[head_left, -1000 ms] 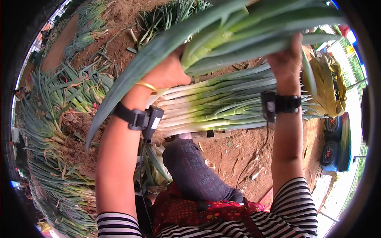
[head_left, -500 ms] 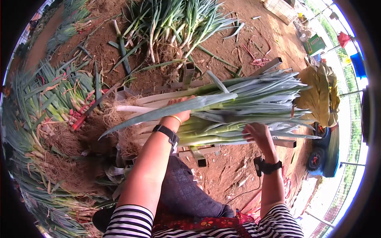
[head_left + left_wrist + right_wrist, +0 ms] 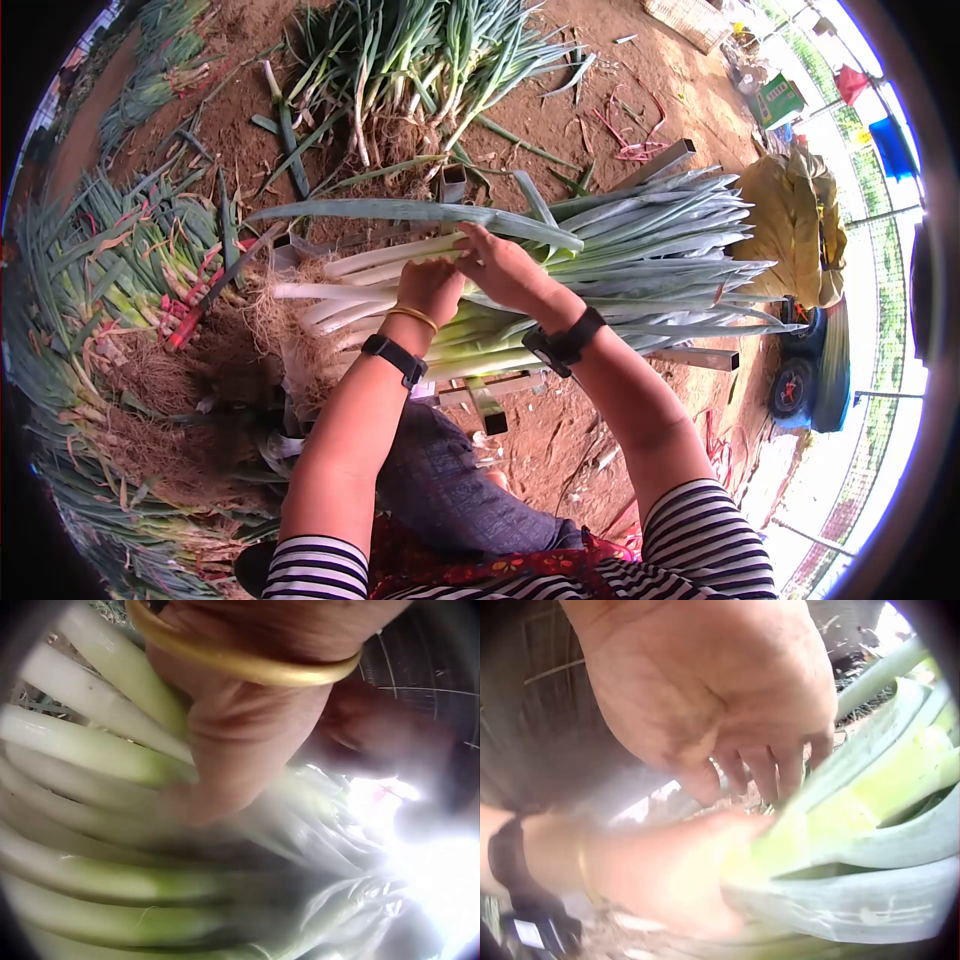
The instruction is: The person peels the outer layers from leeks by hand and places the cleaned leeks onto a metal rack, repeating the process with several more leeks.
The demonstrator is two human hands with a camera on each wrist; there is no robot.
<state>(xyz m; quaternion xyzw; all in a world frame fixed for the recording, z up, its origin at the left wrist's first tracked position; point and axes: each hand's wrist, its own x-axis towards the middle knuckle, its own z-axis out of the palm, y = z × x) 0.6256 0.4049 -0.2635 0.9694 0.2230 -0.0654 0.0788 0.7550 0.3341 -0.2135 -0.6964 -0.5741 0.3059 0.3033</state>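
A thick row of long green onions [image 3: 660, 250] lies across a metal frame, white stalks and roots to the left, leaves to the right. My left hand [image 3: 430, 288] grips green onion stalks where white turns green. In the right wrist view, the left hand [image 3: 667, 870] is wrapped round a thick green onion [image 3: 832, 832]. My right hand [image 3: 508, 270] is right beside it, fingertips at the left hand's knuckles. Its fingers [image 3: 761, 769] hang loosely extended in the right wrist view. One long leaf [image 3: 400, 212] sticks out leftward past both hands.
More green onions [image 3: 430, 70] lie on the soil beyond the frame, and a large heap [image 3: 130, 260] is at the left. Square metal tube ends [image 3: 700, 358] jut from the frame. A yellowish cloth-like heap [image 3: 790, 225] stands at the right.
The raised green onions have come down onto the row. My right hand has then moved left from the leaves to my left hand. The long leaf has swung away from my body.
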